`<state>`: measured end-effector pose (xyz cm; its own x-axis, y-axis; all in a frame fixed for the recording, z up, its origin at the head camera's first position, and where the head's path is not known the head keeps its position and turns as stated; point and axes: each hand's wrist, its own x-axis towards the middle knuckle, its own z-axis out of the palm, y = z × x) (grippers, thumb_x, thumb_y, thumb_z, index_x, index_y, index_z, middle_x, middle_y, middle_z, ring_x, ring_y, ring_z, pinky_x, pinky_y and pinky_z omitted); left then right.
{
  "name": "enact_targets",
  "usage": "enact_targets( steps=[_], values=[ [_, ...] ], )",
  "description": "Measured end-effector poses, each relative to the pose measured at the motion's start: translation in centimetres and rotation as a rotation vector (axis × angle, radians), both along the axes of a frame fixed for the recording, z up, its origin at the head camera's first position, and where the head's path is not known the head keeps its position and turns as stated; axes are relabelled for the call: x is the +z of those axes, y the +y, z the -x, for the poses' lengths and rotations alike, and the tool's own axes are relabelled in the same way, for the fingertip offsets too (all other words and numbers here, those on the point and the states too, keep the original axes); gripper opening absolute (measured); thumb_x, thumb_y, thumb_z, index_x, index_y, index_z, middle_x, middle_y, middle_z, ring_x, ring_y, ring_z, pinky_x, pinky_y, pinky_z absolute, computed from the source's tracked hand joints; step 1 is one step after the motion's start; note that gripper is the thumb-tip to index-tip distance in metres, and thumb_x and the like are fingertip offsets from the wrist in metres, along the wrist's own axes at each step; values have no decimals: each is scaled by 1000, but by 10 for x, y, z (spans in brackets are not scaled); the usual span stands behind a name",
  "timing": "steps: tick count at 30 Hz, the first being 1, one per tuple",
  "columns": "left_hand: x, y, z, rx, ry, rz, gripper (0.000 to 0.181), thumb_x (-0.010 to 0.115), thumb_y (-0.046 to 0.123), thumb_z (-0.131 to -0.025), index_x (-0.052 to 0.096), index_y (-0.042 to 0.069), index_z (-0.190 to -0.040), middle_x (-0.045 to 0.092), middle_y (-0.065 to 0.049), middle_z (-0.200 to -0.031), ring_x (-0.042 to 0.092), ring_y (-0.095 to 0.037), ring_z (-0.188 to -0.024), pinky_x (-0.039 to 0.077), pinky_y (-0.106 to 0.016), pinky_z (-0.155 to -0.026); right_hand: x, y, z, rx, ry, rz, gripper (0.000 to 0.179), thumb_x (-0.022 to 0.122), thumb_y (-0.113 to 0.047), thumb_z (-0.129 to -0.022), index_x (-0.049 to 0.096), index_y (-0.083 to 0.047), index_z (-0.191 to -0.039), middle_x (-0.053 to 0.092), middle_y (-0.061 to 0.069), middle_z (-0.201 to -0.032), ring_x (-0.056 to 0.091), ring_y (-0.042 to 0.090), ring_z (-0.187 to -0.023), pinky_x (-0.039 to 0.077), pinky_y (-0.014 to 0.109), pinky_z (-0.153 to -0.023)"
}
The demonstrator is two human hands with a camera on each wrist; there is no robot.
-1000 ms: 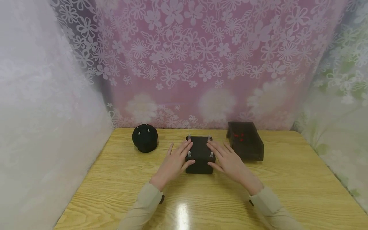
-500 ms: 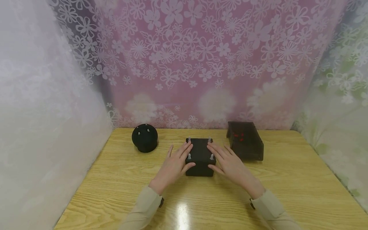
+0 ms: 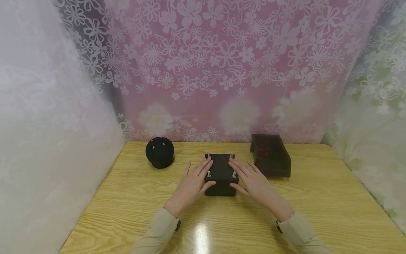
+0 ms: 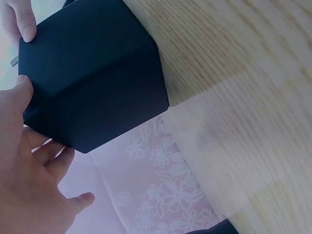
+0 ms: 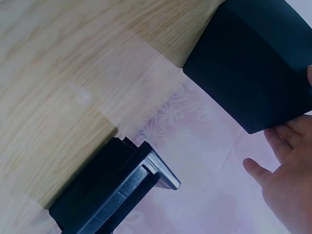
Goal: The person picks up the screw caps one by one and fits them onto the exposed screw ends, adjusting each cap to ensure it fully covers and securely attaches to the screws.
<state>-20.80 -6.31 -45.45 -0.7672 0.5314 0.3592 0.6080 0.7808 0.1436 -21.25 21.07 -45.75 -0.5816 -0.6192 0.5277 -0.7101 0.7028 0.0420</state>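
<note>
A black box (image 3: 221, 169) with small pale upright pegs near its top corners sits in the middle of the wooden table. My left hand (image 3: 191, 183) lies along its left side, fingers nearly straight at the top edge and thumb at the near edge. On the opposite side my right hand (image 3: 252, 180) touches it in much the same way. The left wrist view shows the box (image 4: 97, 73) from low down, with the left fingertips against its side. In the right wrist view the right hand (image 5: 292, 170) meets the box (image 5: 248, 63); part of that hand is cut off.
A round black object (image 3: 160, 153) with small pale pegs stands at the back left. To the right, a dark open tray-like holder (image 3: 272, 165) with red marks lies close to my right hand. A pink flowered curtain (image 3: 203, 106) hangs behind the table (image 3: 127, 211).
The black box has slid slightly toward me, with both hands moving along on it. The movement is smaller in the last half second. The round object and the holder have stayed put.
</note>
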Motion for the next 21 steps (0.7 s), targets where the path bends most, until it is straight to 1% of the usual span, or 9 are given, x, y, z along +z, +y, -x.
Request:
enact_targets(
  steps=[3, 6, 9, 12, 13, 17, 21],
  values=[
    [1, -2, -3, 1, 0, 2, 71, 48, 51, -103, 31, 12, -161, 29, -4, -166, 31, -18, -151, 21, -58, -123, 0, -3, -3, -5, -4, 3, 77, 66, -47, -96, 42, -1, -153, 44, 15, -155, 48, 31, -139, 40, 62, -109],
    [1, -4, -5, 4, 4, 10, 72, 49, 52, -103, 31, 12, -161, 29, -4, -166, 31, -18, -151, 21, -58, -122, 1, -5, -6, -7, -9, 3, 81, 73, -41, -91, 42, -1, -153, 44, 15, -155, 48, 32, -138, 41, 62, -109],
    [3, -6, -7, -6, 7, 13, 71, 49, 52, -103, 31, 13, -161, 29, -3, -166, 31, -18, -151, 22, -58, -122, 2, -7, -10, -13, -12, 7, 81, 74, -40, -90, 42, -2, -153, 44, 15, -156, 48, 32, -138, 40, 62, -109],
    [4, -8, -7, -29, -5, 9, 71, 48, 52, -103, 30, 14, -161, 28, -2, -166, 28, -18, -152, 22, -58, -122, 2, -8, -14, -21, -15, 14, 82, 75, -39, -89, 41, -2, -154, 44, 15, -156, 48, 32, -138, 41, 62, -109],
    [4, -9, -7, -37, -15, 5, 71, 48, 52, -103, 30, 15, -161, 28, -2, -166, 27, -17, -152, 20, -57, -123, 3, -8, -15, -24, -18, 15, 82, 76, -38, -89, 41, -2, -154, 44, 15, -156, 48, 32, -138, 41, 62, -108],
    [5, -11, -3, -71, -65, -22, 71, 50, 52, -103, 29, 18, -162, 26, 2, -167, 23, -15, -154, 15, -55, -125, 4, -9, -18, -29, -23, 8, 79, 71, -42, -93, 40, -2, -154, 43, 15, -156, 47, 31, -139, 41, 63, -108],
    [5, -12, 0, -112, -73, -32, 72, 50, 53, -102, 29, 18, -162, 26, 4, -167, 21, -14, -154, 14, -54, -125, 5, -11, -21, -26, -24, 13, 77, 67, -45, -95, 41, -1, -153, 44, 16, -156, 48, 32, -138, 41, 64, -108]
  ],
)
